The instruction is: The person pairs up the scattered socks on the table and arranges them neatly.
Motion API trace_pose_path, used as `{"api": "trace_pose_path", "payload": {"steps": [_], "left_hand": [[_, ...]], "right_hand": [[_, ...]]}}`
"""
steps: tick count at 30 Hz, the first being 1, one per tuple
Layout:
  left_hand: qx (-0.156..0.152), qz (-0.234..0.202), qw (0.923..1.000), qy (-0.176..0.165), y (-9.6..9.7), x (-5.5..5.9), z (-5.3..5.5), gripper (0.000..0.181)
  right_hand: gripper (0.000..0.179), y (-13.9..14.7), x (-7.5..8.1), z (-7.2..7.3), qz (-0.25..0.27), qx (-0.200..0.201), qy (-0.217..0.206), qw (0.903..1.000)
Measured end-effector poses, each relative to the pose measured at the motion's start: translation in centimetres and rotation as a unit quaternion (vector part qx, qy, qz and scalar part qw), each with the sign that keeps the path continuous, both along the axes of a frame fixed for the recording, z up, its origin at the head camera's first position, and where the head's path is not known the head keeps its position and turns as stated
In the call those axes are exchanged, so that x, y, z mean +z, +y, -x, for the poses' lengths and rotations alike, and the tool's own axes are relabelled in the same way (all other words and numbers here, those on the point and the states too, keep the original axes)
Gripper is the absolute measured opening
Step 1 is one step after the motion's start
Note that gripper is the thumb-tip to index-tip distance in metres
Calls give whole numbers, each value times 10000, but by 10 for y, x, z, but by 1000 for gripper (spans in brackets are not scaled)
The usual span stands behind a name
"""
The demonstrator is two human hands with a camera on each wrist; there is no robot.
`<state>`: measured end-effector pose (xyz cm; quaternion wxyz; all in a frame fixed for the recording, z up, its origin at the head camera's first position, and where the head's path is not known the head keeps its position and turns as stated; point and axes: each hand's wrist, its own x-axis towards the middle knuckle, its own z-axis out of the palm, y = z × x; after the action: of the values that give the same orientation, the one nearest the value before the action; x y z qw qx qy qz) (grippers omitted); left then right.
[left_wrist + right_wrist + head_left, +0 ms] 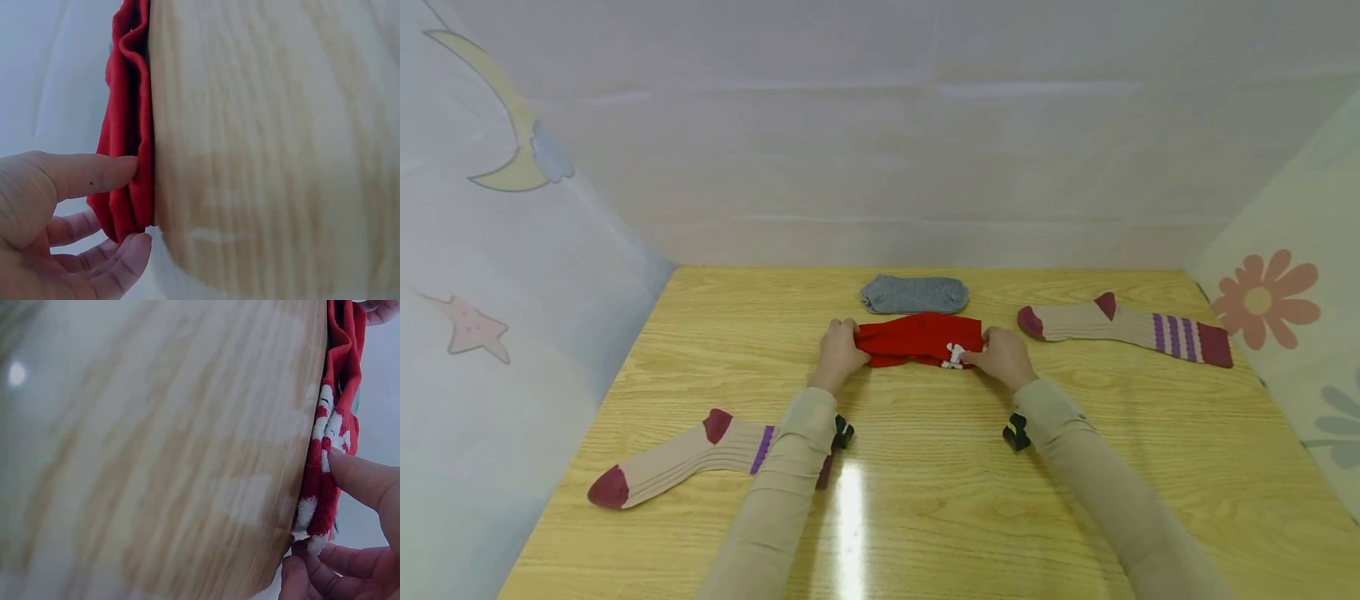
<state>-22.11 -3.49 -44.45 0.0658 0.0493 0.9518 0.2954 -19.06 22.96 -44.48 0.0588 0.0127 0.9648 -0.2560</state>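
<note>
A red sock (910, 337) with a white fuzzy pattern near its right end lies folded across the middle of the table. My left hand (840, 356) pinches its left end; in the left wrist view the thumb (103, 174) presses on the layered red folds, with fingers around the end. At the other end my right hand (1003, 358) grips the patterned part, thumb (362, 475) on the near side and fingers curled beneath. Just behind the red sock lies a folded grey sock (916, 295).
A beige sock (1075, 321) with burgundy ends and purple stripes lies at the right back. Its lookalike (677, 458) lies at the left front, partly covered by my left sleeve. The wooden table (940, 500) meets hanging cloth at the back and sides.
</note>
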Motion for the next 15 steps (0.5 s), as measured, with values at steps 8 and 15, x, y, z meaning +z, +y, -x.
{"api": "trace_pose_path", "payload": {"steps": [8,15], "left_hand": [[-2,-381,9992,140,-8,8,-9,40],[69,-961,9946,385,-22,16,-29,34]], "right_hand": [[48,-1,1,-10,80,142,704,9974],[38,-9,10,-27,516,325,879,9943]]}}
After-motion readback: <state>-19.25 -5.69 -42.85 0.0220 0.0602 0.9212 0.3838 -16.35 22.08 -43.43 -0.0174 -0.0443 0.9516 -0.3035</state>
